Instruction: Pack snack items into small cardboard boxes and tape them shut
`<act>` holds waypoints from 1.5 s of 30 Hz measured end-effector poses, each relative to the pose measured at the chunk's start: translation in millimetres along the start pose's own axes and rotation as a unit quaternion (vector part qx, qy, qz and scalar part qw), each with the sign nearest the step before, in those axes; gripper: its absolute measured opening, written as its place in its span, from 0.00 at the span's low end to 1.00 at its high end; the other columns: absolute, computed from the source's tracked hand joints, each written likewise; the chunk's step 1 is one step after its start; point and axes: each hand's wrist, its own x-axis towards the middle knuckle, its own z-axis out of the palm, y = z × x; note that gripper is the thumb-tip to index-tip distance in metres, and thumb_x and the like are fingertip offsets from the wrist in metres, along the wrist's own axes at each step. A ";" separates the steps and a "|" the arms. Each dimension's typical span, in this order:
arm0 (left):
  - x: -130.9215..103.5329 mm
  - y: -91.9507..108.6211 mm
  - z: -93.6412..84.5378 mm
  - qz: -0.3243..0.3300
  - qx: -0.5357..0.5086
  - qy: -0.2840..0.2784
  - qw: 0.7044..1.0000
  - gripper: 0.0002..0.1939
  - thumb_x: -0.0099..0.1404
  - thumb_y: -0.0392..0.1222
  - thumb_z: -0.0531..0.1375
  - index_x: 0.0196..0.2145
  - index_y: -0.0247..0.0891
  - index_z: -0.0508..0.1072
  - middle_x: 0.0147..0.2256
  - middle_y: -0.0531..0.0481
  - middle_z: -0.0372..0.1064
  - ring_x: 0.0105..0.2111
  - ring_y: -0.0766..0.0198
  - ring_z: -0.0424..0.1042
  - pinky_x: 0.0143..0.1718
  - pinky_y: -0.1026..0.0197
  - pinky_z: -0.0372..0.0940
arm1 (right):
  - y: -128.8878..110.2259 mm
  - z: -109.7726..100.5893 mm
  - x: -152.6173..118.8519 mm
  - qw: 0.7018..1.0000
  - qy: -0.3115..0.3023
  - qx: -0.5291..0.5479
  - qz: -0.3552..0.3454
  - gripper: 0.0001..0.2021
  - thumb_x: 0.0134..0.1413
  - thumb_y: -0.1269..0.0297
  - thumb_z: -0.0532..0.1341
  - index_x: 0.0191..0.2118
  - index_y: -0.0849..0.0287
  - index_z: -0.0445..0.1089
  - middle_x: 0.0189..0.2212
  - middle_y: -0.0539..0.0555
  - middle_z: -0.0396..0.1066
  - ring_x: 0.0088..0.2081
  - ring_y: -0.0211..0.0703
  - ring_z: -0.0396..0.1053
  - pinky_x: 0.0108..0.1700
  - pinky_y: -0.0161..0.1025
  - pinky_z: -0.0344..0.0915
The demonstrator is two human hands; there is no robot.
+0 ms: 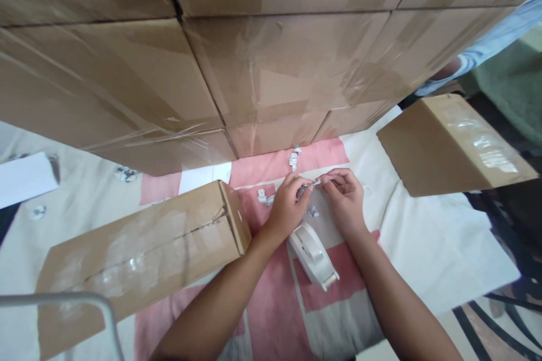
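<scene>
My left hand (288,203) and my right hand (346,203) meet above the cloth, fingertips pinched. Between them stretches a small, thin, whitish strip (314,184), gripped at both ends; its exact kind is too small to make out. Just below the hands lies a white tape dispenser (314,256) on the pink and white cloth (275,304). Small crumpled white pieces (293,161) are scattered beyond my hands, and others (263,196) lie left of my left hand.
Stacked, taped cardboard boxes (271,67) form a wall ahead. A long taped carton (144,259) lies at the left, close to my left forearm. Another carton (449,146) stands tilted at the right. A grey metal tube (63,298) crosses the lower left. Striped fabric (486,48) shows behind the boxes.
</scene>
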 end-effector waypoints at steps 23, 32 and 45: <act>0.9 5.7 -3.1 -0.013 -0.022 -0.003 1.000 0.08 0.73 0.37 0.55 0.35 0.39 0.71 0.36 0.50 0.70 0.39 0.62 0.70 0.45 0.60 0.62 | -3.4 -21.7 12.7 0.904 -0.175 -0.293 -0.258 0.06 0.66 0.69 0.62 0.43 0.51 0.76 0.44 0.56 0.73 0.44 0.46 0.74 0.44 0.45 0.72; 0.9 -0.6 -0.8 -0.013 -0.014 -0.002 1.000 0.08 0.73 0.37 0.55 0.35 0.39 0.71 0.35 0.50 0.69 0.39 0.61 0.70 0.45 0.60 0.62 | -7.5 -19.6 9.2 0.898 -0.198 -0.274 -0.280 0.08 0.65 0.70 0.63 0.46 0.51 0.75 0.44 0.57 0.73 0.44 0.45 0.73 0.42 0.44 0.73; 0.9 4.7 -2.5 -0.031 -0.014 -0.020 0.999 0.08 0.73 0.40 0.55 0.36 0.40 0.71 0.34 0.52 0.71 0.36 0.63 0.70 0.41 0.61 0.62 | -6.1 -11.6 7.1 0.935 -0.125 -0.256 -0.213 0.06 0.65 0.59 0.64 0.36 0.53 0.74 0.34 0.54 0.74 0.35 0.45 0.72 0.36 0.44 0.68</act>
